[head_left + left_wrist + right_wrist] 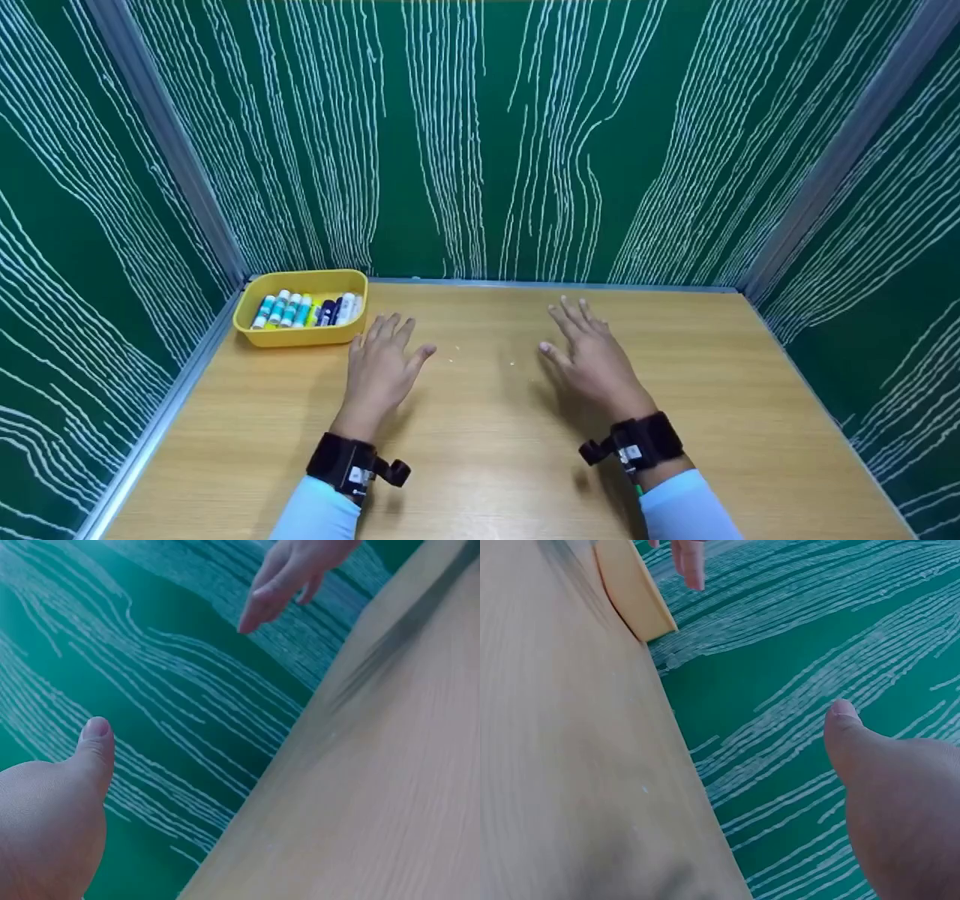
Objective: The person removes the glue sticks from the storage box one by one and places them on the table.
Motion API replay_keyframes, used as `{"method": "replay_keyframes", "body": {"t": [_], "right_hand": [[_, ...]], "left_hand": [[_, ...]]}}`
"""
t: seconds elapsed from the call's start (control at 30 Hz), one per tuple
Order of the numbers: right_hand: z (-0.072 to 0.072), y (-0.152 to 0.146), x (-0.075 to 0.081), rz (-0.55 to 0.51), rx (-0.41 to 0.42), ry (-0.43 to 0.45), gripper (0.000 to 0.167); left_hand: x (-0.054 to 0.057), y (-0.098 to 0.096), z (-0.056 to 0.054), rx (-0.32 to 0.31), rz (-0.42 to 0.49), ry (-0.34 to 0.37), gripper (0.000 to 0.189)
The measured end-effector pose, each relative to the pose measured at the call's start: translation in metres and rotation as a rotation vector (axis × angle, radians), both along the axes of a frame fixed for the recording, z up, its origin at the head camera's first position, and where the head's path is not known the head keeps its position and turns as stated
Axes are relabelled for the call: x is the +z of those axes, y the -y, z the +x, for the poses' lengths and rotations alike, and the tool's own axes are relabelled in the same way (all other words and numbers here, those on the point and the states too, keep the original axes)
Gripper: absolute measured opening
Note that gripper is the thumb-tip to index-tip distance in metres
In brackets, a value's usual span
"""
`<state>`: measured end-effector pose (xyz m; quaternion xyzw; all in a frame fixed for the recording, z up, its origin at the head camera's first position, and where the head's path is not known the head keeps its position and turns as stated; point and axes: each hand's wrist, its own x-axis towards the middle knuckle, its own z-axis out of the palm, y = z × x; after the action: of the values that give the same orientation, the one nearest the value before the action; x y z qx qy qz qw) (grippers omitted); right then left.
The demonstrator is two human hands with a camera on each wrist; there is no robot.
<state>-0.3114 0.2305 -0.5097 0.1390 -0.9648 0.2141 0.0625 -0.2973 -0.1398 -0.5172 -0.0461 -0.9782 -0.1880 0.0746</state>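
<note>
My left hand (381, 371) hovers over the table with its fingers spread, holding nothing. Its fingertips come close to the right end of a yellow basket (300, 338) in the head view. Inside that basket lie several white-and-teal glue sticks (279, 308), with dark-capped tubes (327, 312) and white tubes (346, 307) beside them. My right hand (596, 367) is held over the right half of the table, fingers extended and nothing in it. The left wrist view shows the left thumb (94, 754); the right wrist view shows the right thumb (847, 735) and part of the basket (634, 592).
The wooden table (480, 435) is walled at the back and sides by green panels (517, 150) with wavy white lines. Grey metal posts (169, 142) stand at the back corners. Tiny pale crumbs (454, 355) lie on the table between the hands.
</note>
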Motion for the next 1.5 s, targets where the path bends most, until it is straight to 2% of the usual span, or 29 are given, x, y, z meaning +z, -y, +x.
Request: {"method": "replay_keyframes", "body": {"t": [0.2, 0.33, 0.53, 0.67, 0.77, 0.87, 1.0, 1.07, 1.2, 1.33, 1.5], "right_hand": [[-0.003, 0.018, -0.002, 0.006, 0.046, 0.000, 0.086], [-0.005, 0.032, -0.001, 0.000, 0.077, 0.018, 0.083], [-0.011, 0.058, 0.009, -0.043, 0.122, 0.050, 0.074], [-0.016, 0.078, 0.015, -0.042, 0.178, 0.063, 0.075], [-0.017, 0.092, 0.019, -0.047, 0.221, 0.071, 0.075], [-0.017, 0.105, 0.021, -0.042, 0.251, 0.073, 0.075], [-0.014, 0.123, 0.016, -0.050, 0.306, 0.118, 0.075], [-0.013, 0.133, 0.011, -0.040, 0.351, 0.148, 0.076], [-0.012, 0.154, 0.000, 0.025, 0.436, 0.152, 0.080], [-0.013, 0.175, -0.006, 0.068, 0.488, 0.128, 0.080], [-0.011, 0.191, -0.005, 0.062, 0.531, 0.147, 0.078]], "left_hand": [[0.003, 0.030, -0.009, 0.077, 0.112, -0.003, 0.087], [0.003, 0.065, -0.013, 0.185, 0.228, 0.003, 0.087], [0.007, 0.127, -0.022, 0.431, 0.359, -0.057, 0.070], [0.007, 0.158, -0.028, 0.635, 0.370, -0.001, 0.074], [0.002, 0.174, -0.033, 0.726, 0.376, 0.021, 0.077], [-0.006, 0.184, -0.040, 0.738, 0.504, -0.010, 0.079], [-0.018, 0.192, -0.050, 0.696, 0.720, -0.062, 0.081], [-0.022, 0.194, -0.054, 0.682, 0.784, -0.062, 0.082], [-0.024, 0.199, -0.059, 0.684, 0.853, -0.017, 0.087], [-0.025, 0.201, -0.062, 0.687, 0.881, 0.008, 0.087], [-0.027, 0.200, -0.061, 0.663, 0.887, -0.028, 0.085]]}}
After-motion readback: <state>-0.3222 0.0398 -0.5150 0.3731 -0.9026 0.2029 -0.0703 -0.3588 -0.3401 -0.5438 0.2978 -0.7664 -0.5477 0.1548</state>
